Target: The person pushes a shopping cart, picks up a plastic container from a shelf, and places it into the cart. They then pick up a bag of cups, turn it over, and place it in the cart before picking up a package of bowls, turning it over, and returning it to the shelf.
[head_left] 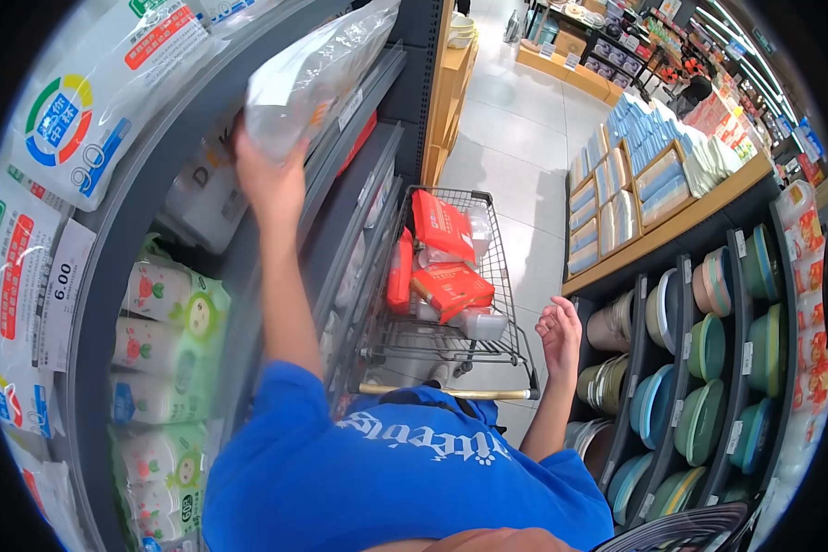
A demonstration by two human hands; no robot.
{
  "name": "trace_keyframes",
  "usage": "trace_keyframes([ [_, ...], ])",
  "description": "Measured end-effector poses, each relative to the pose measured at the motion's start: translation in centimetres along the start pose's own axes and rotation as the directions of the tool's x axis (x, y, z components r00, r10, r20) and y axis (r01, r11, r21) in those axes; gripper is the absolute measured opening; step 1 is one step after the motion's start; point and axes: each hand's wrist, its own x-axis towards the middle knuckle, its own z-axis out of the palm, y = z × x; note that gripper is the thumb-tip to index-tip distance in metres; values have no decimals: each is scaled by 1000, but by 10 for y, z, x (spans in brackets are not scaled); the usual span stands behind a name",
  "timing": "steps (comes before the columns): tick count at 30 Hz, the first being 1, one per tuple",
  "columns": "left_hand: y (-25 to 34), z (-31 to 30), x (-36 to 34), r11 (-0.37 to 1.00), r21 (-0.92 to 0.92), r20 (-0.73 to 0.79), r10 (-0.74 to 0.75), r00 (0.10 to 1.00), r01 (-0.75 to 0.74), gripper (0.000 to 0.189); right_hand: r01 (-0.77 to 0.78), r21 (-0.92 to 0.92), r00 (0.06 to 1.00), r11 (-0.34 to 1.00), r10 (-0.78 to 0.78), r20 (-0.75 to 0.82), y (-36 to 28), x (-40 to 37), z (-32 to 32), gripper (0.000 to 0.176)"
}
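Observation:
My left hand (pixel 271 175) is raised at the shelving on the left, its fingers wrapped round a clear plastic pack (pixel 317 78). The pack is tilted up to the right, with a small orange print; glare and blur hide what is inside. Behind the hand, a translucent bag with dark letters (pixel 202 189) lies on the shelf. My right hand (pixel 559 339) hangs in the air to the right of the cart, fingers loosely bent and apart, holding nothing. Below and ahead, the wire shopping cart (pixel 510 317) carries several red packs (pixel 455 290) and some clear containers (pixel 483 324).
Close on the left are bagged cups (pixel 59 120), a price tag (pixel 61 285) and green-and-white packs (pixel 165 322). Bowls (pixel 704 423) fill the right-hand shelf, below folded towels (pixel 639 138). A tiled aisle (pixel 515 138) runs ahead to further displays.

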Motion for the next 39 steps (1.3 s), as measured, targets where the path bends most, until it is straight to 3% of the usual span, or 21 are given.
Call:
trace_keyframes([
  [3,-41,43,10,976,202,-36,96,995,-86,78,-8,-6,1000,1000,8,8,2,3,5,29],
  [10,-55,109,56,978,193,-37,-79,996,85,85,-5,-33,998,999,7,62,1,1,14,31],
  [13,-53,125,72,967,151,32,-211,977,204,89,4,-26,1000,1000,-4,4,-3,-1,10,27],
  [16,-70,149,83,939,198,-65,-275,959,282,91,21,-44,997,999,-24,-71,-3,-2,-12,26],
  [19,-74,152,89,934,190,-33,-301,953,302,93,16,-289,957,957,-98,-273,11,2,-50,26],
  [22,-86,163,92,886,359,-94,-278,956,294,95,-73,-651,922,755,-197,-333,45,15,-126,31],
  [23,-85,163,92,884,364,-91,-280,956,294,95,-155,-867,900,473,-294,-322,51,12,-137,42],
  [26,-72,159,85,883,380,-95,-258,961,275,94,-263,-962,931,-68,-280,-235,73,-7,-164,50],
  [28,-50,148,70,889,397,-108,-201,974,227,92,-288,-957,944,24,-165,-287,98,-11,-196,53],
  [30,-21,141,26,959,262,-187,161,969,-109,86,-333,-940,940,71,-57,-337,133,-12,-223,54],
  [32,-11,141,-35,931,119,-102,357,928,-345,81,-403,-912,915,73,38,-401,167,-21,-235,53],
  [33,-13,143,-72,918,-1,-18,396,918,-396,72,-449,-893,891,-16,58,-449,174,-26,-228,51],
  [34,-24,146,-110,867,-78,97,497,862,-492,57,-487,-867,866,-104,72,-494,169,-28,-197,50],
  [35,-33,145,-148,897,-201,344,442,829,-394,44,-518,-833,838,-194,84,-540,165,-28,-181,48],
  [36,-57,149,-197,939,-66,615,305,727,-338,40,-510,-838,840,-193,99,-534,163,-21,-179,47],
  [37,-93,153,-249,973,-124,758,218,615,-193,37,-503,-843,841,-190,116,-528,163,-14,-178,45],
  [38,-135,157,-305,962,-233,851,129,510,146,35,-498,-847,841,-186,134,-524,163,-9,-178,43],
  [39,-136,142,-320,961,71,989,-103,105,267,38,-496,-853,840,-165,159,-519,165,-1,-184,42],
])
